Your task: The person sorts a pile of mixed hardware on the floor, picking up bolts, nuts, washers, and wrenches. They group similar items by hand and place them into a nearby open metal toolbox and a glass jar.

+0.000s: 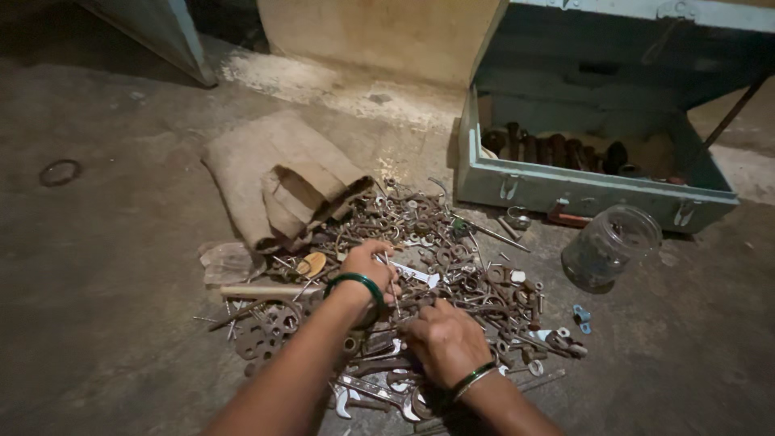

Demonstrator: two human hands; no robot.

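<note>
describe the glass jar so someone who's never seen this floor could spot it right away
Start at the open pale-blue metal toolbox at the upper right of the floor. Just in front of its lower front edge, right of the heap of rusty hardware, lies the jar. It is the only clear, rounded glass thing, tipped over among dull metal pieces.

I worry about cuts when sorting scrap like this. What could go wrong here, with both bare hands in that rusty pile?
1. The left hand and right hand dig unprotected in the pile of rusty hardware; nails and hooks there could prick or scratch the fingers.
2. The light is dim, so sharp points may be hard to spot.
3. The glass jar lies tilted on the concrete floor beside the pile; a knock might roll or crack it.
</note>
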